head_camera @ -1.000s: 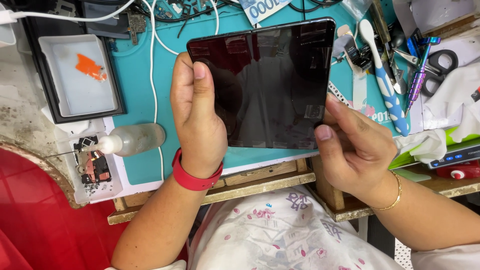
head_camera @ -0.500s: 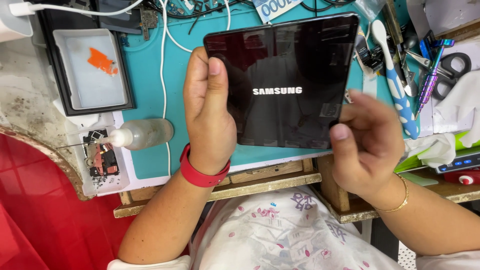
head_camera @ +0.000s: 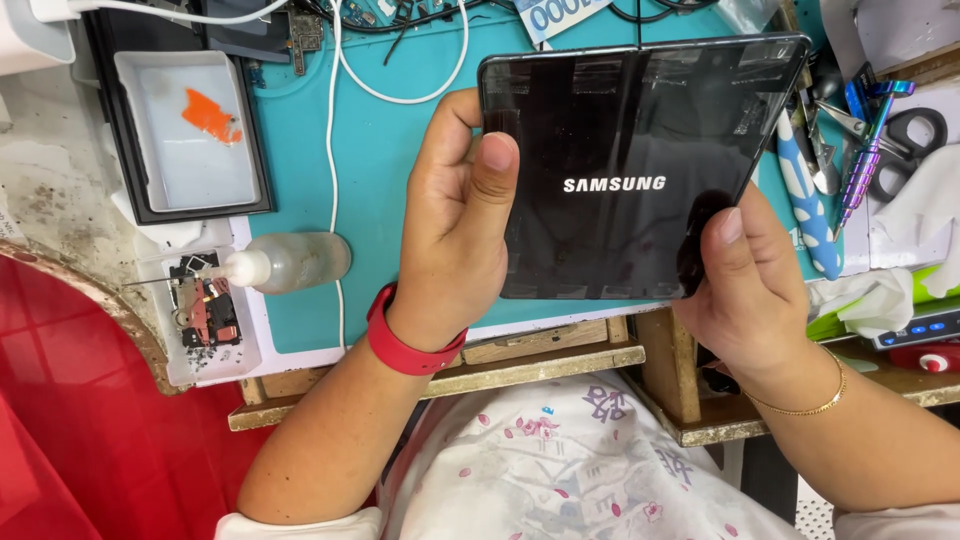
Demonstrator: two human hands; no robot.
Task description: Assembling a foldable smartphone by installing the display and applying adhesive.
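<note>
I hold a black tablet (head_camera: 640,120) up over the teal work mat (head_camera: 375,170); its glossy screen is dark with white start-up lettering in the middle. My left hand (head_camera: 455,235) grips its left edge, thumb lying on the glass, a red band (head_camera: 405,345) on that wrist. My right hand (head_camera: 750,290) clasps the lower right corner, thumb on the screen, with a thin gold bracelet (head_camera: 800,400) on the wrist.
A white tray with an orange scrap (head_camera: 190,130) sits at the far left. Beside it lie a clear squeeze bottle (head_camera: 290,262), a small box of parts (head_camera: 205,315) and a white cable (head_camera: 335,150). Scissors (head_camera: 910,135), tweezers and a patterned tool (head_camera: 810,210) crowd the right side.
The tablet went from a dark screen to showing white lettering, and it now sits closer and larger in view. Both hands keep their grip.
</note>
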